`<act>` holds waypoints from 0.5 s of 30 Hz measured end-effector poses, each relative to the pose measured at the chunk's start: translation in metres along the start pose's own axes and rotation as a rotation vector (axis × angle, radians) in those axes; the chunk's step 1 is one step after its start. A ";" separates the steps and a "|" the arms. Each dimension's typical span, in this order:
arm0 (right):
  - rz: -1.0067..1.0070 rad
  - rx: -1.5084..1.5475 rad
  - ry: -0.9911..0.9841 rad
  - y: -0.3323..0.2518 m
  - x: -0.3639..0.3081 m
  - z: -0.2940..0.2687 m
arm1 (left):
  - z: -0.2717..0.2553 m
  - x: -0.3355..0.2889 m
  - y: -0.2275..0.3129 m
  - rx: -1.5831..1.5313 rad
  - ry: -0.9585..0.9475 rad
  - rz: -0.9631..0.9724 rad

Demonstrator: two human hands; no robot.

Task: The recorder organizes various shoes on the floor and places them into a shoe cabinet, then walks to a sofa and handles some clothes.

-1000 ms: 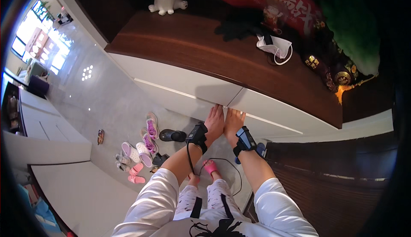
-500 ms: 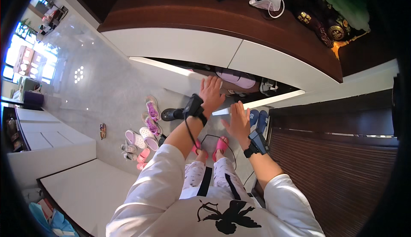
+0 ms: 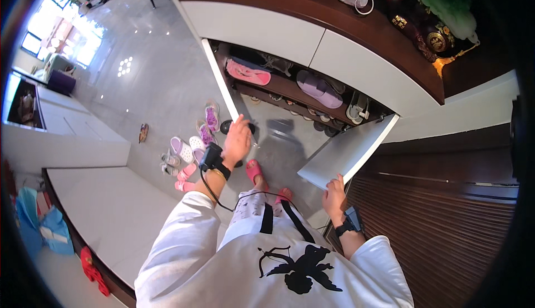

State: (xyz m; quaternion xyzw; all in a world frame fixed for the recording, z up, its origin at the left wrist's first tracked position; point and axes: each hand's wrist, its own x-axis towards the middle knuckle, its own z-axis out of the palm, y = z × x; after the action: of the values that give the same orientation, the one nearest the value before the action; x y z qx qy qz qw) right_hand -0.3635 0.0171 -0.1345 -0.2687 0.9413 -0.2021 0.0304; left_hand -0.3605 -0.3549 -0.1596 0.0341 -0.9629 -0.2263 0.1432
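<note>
Shoe cabinet spans eleven to two o'clock, clock centred on the view; both lower doors stand wide. Left door, between ten and eleven, shows almost edge-on as a white strip. Right door, at three, shows its pale, glossy inner face.

Left hand, nine o'clock, is at its door's near end: fingers loosely straight, nothing clenched; contact hard to judge. Right hand, four o'clock, has fingertips at the right door's near corner; cannot tell whether they pinch it or only rest. Both probably sit at the free ends because a door swings easiest far from its hinge. Pink slippers, near six, stand back from the cabinet, likely for swing room.

Cabinet looks: plain white fronts, dark brown top, dark shelves. Inside, pink footwear just before twelve, lilac footwear past one, a whitish pair at two; presumably laid in rows for easy reach. Lower row too shadowed to sort.
</note>
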 end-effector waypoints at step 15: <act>0.073 -0.199 -0.247 0.092 -0.085 -0.046 | -0.027 -0.056 -0.017 0.046 0.001 -0.300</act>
State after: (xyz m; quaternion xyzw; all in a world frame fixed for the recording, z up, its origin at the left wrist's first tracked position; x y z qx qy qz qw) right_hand -0.3441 0.1488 -0.1333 -0.2589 0.9549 -0.0720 0.1262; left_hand -0.2994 -0.3740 -0.1584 0.1811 -0.9518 -0.2230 0.1074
